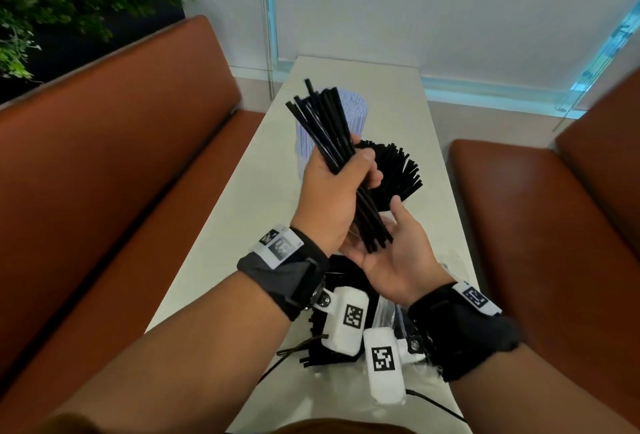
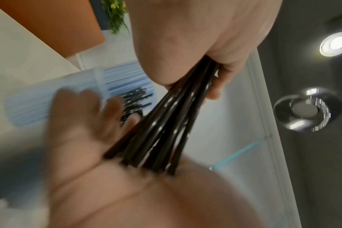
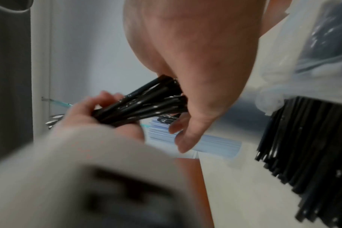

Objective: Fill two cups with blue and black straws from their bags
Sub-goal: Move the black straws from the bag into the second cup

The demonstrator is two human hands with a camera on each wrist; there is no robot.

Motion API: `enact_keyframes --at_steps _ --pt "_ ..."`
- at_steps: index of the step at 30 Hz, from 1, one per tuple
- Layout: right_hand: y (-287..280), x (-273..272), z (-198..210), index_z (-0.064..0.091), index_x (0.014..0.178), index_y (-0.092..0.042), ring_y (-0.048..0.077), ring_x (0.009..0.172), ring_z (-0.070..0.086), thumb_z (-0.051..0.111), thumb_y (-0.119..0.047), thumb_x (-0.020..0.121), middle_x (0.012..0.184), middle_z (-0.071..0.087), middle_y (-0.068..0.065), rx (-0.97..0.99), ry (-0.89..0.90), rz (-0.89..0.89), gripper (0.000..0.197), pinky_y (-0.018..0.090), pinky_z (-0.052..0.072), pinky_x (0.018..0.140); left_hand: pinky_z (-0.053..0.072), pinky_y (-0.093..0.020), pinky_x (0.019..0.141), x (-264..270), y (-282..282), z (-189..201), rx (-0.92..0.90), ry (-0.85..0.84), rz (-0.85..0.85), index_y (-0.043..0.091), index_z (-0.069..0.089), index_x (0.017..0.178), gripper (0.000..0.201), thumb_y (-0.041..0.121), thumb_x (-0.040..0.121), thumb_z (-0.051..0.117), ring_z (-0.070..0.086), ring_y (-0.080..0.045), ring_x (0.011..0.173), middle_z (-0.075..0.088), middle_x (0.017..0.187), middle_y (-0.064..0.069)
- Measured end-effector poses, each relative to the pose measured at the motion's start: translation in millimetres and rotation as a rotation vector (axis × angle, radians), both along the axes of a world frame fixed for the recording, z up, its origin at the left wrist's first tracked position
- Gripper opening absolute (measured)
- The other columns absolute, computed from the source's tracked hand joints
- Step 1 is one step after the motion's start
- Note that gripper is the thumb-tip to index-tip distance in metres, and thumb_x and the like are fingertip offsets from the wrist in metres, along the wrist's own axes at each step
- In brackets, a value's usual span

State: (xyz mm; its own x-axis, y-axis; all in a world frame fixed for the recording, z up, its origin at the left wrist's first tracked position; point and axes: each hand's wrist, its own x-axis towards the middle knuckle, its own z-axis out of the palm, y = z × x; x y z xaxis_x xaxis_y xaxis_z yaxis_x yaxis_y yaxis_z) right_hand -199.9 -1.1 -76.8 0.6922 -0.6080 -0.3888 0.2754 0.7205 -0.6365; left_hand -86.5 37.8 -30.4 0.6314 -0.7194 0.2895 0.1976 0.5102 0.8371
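My left hand [image 1: 337,187] grips a bundle of black straws [image 1: 325,128] around its middle and holds it slanted above the table. The bundle's lower ends rest against the palm of my right hand [image 1: 391,253], which lies flat and palm-up beneath them. The left wrist view shows the left hand's fingers [image 2: 215,86] curled round the bundle [image 2: 162,126]. Behind the hands stands a cup packed with blue straws [image 1: 355,111]. To its right, a cup of black straws [image 1: 398,173] fans outward. A clear bag with more black straws [image 3: 307,154] lies under my wrists.
The narrow white table [image 1: 242,218] runs away from me between two brown benches [image 1: 121,173]. A white wall closes its far end. Crumpled clear plastic [image 1: 388,312] and a thin black cable [image 1: 436,402] lie near the table's front edge.
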Motion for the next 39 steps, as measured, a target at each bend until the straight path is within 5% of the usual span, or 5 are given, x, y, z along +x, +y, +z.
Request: enact_keyframes --at_steps 7,14,24,33,39 --pt "-2.4 -5.2 2.2 0.058 0.135 -0.001 0.035 0.127 0.059 0.037 -0.055 0.104 0.135 0.062 0.021 -0.188 0.026 0.1 0.066 0.053 0.044 0.109 0.055 -0.035 0.066 2.5 0.8 -0.2 0.027 0.022 -0.024 0.035 0.067 0.089 0.02 0.015 0.088 0.068 0.06 -0.02 0.062 0.061 0.071 -0.001" --pt "-2.8 -8.5 6.9 0.065 0.107 -0.03 0.007 0.081 0.063 0.067 -0.023 0.088 0.089 0.07 -0.004 -1.167 0.4 0.241 0.02 0.033 0.053 0.078 0.055 -0.038 0.066 -1.3 2.3 -5.1 0.101 0.048 -0.048 0.032 0.065 0.092 0.02 0.013 0.09 0.067 0.059 -0.022 0.06 0.061 0.07 -0.003" --pt "-6.7 -15.8 -9.3 0.047 0.089 -0.033 0.01 0.061 0.058 0.056 -0.04 0.094 0.07 0.061 -0.005 -1.449 0.799 0.248 0.013 0.034 0.048 0.058 0.055 -0.037 0.071 19.3 6.1 16.3 0.052 0.064 -0.16 0.02 0.066 0.099 0.015 0.007 0.091 0.065 0.061 -0.021 0.068 0.062 0.075 -0.005" --pt "-53.2 -16.5 -9.8 0.043 0.139 -0.032 0.014 0.071 0.058 0.06 -0.044 0.092 0.128 0.041 -0.009 -1.719 1.111 0.269 0.051 0.033 0.047 0.064 0.052 -0.037 0.061 56.7 -18.4 59.2 -0.108 -0.056 0.255 0.015 0.052 0.088 0.011 0.007 0.093 0.059 0.056 -0.019 0.056 0.056 0.063 0.001" --pt "-68.0 0.6 -24.0 0.046 0.096 -0.025 0.02 0.078 0.058 0.042 -0.042 0.104 0.09 0.043 -0.009 -1.719 1.161 0.469 0.019 0.033 0.035 0.059 0.053 -0.037 0.064 37.4 -42.9 31.8 0.075 -0.223 0.289 0.022 0.054 0.087 0.01 0.019 0.092 0.062 0.059 -0.02 0.06 0.059 0.067 0.008"
